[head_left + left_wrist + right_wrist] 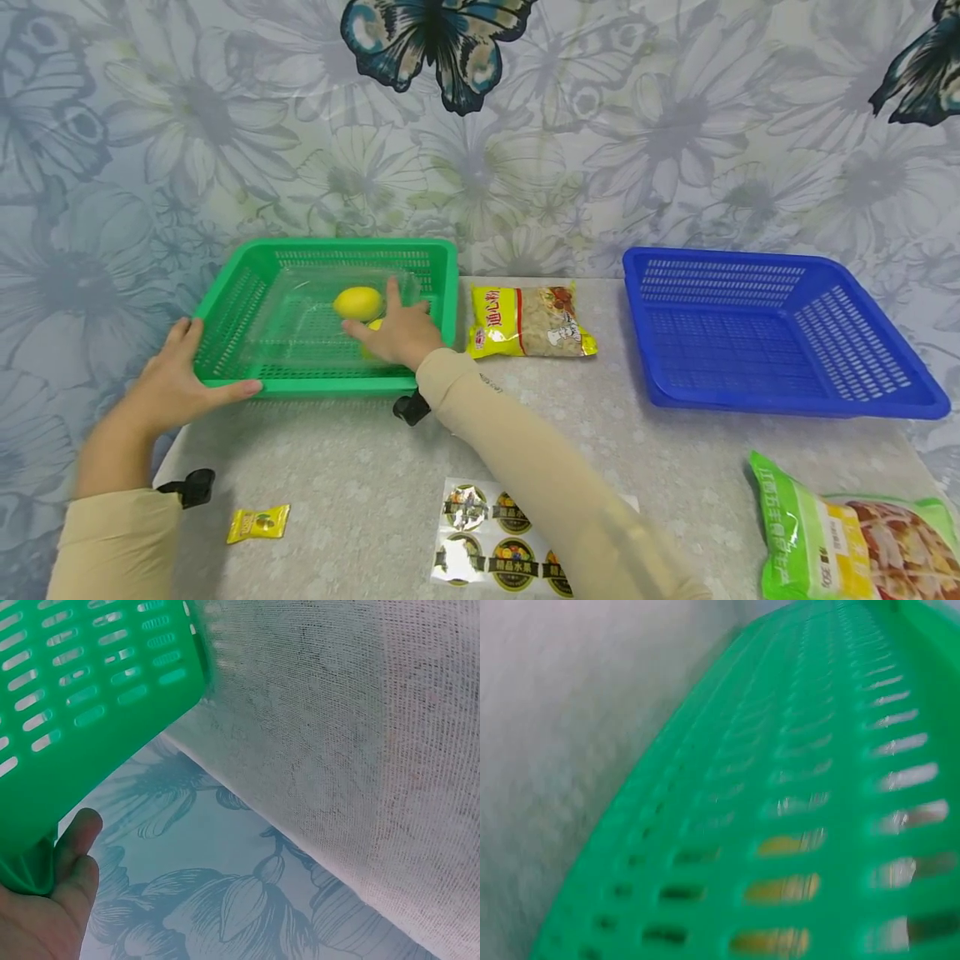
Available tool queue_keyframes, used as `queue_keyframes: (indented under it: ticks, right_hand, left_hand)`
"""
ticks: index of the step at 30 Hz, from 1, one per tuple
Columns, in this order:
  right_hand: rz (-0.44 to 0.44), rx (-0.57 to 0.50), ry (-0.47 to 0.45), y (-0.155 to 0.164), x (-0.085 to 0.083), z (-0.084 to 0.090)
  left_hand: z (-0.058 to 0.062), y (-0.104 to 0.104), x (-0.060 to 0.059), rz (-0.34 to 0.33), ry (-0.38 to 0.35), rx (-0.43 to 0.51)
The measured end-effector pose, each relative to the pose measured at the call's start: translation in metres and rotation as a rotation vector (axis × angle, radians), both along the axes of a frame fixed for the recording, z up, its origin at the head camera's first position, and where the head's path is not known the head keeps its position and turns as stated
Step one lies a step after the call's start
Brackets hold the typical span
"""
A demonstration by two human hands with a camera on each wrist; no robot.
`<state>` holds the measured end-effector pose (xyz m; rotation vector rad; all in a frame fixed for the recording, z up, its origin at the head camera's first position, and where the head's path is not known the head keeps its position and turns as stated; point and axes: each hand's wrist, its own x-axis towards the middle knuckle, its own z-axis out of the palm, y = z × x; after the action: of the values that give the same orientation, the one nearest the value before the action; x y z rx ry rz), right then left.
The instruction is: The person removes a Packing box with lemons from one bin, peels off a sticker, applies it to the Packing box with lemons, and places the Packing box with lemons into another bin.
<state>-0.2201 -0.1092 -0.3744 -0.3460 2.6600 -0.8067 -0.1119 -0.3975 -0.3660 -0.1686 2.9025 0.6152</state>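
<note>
The setting is a staged tabletop work area in a home-like room rather than a kitchen or shop. A table (360, 467) covered with a pale patterned cloth stands directly against a backdrop (525, 150) printed with grey flowers and blue butterflies. Items are laid out in sorting order: a green slotted basket (247, 317), a blue slotted basket (772, 333), sealed food packets (528, 323), a green snack bag (847, 542) and a sheet of fruit stickers (487, 533).
</note>
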Motion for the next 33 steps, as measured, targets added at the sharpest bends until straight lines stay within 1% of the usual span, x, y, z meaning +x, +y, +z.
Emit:
queue_keyframes:
  ticks: [5,9,12,19,23,29,33]
  right_hand:
    - [-0.010,-0.123,-0.066,0.0046,-0.0043,-0.0016]
    - [0.002,-0.151,-0.088,0.0071,-0.0057,-0.0002]
    - [0.009,-0.164,-0.097,0.0072,-0.0058,0.0004]
    - [-0.023,-0.297,-0.092,0.0056,-0.0054,-0.0007]
    - [-0.033,-0.358,-0.097,0.0062,-0.0044,-0.0005]
    - [-0.016,-0.421,-0.134,0.0067,-0.0043,0.0009]
    - [-0.022,-0.476,-0.154,0.0063,-0.0041,0.0029]
  left_hand:
    - [0.0009,0.0023,-0.0010,-0.003,0.006,0.000]
    - [0.0007,0.0027,-0.0007,-0.004,0.012,-0.009]
    - [0.0004,0.0027,-0.0005,-0.006,0.009,-0.009]
    - [0.0006,0.0027,0.0007,-0.009,0.009,-0.017]
    - [0.0003,0.0019,0.0004,-0.014,-0.003,-0.018]
    - [0.0023,0.0022,0.0015,-0.012,-0.020,-0.023]
    - [0.0038,0.0028,0.0009,-0.009,-0.028,-0.029]
